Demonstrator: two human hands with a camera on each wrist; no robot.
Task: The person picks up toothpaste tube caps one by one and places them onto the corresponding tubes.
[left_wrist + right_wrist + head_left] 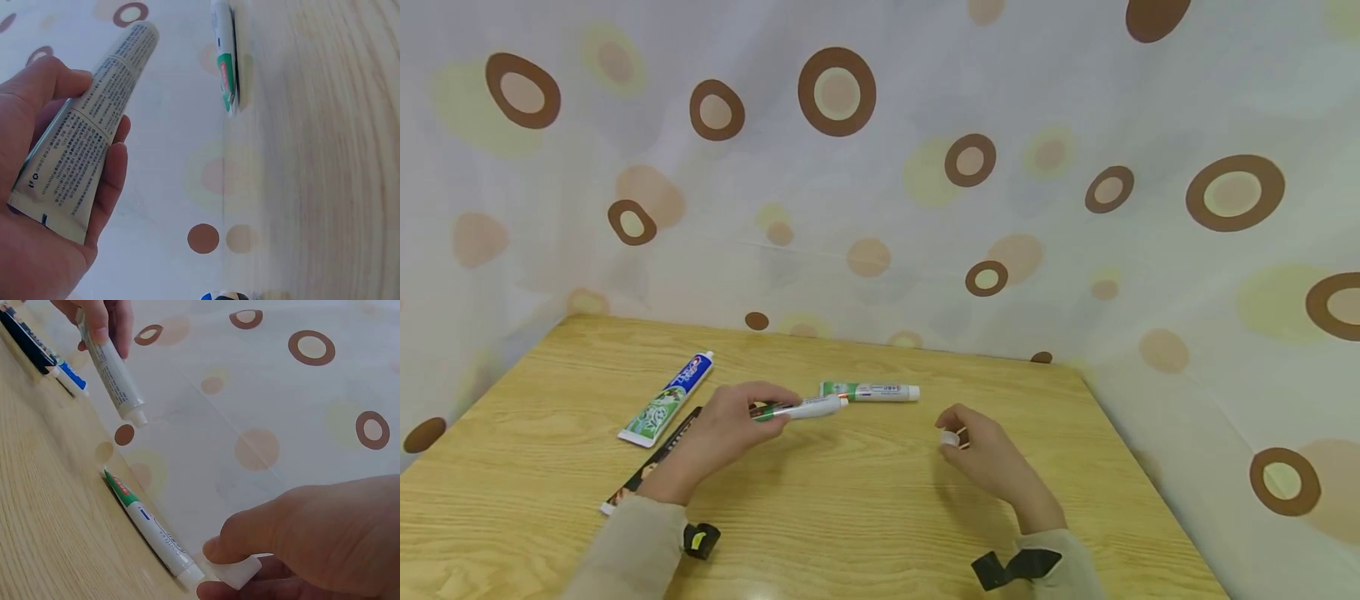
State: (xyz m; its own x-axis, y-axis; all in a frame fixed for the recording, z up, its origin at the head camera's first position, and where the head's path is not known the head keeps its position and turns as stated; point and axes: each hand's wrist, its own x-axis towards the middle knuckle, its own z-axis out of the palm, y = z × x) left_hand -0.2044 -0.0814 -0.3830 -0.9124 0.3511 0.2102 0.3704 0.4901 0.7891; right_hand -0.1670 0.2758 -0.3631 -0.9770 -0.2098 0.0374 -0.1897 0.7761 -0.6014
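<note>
Toothpaste tube of white and green (812, 407) is gripped above the pale wood-grain counter (850, 525) by the left hand (722, 429), with thumb and fingers closed on its opposite edges and the flat end lodged against the palm. Its narrow white nozzle (141, 419) is exposed and aimed toward the right. Rows of small dark print are shown on its back in the left wrist view. A small white plastic cap (950, 437) is pinched between the thumb and fingers of the right hand (988, 458), which is held over the counter, well apart from the tube. Behind the gripped tube, a second white-and-green tube (876, 392), its end covered by a white cap (913, 392), is laid flat on the counter. To the left, a blue-and-green tube (668, 402) is set at a slant, and near it a long black tube (638, 475) is partly hidden by the left arm. Beige sleeves (632, 542) are worn on both arms, and a black strap (702, 540) is fastened at each wrist. Behind the counter, a white cloth (910, 225) patterned with brown rings is hung.
</note>
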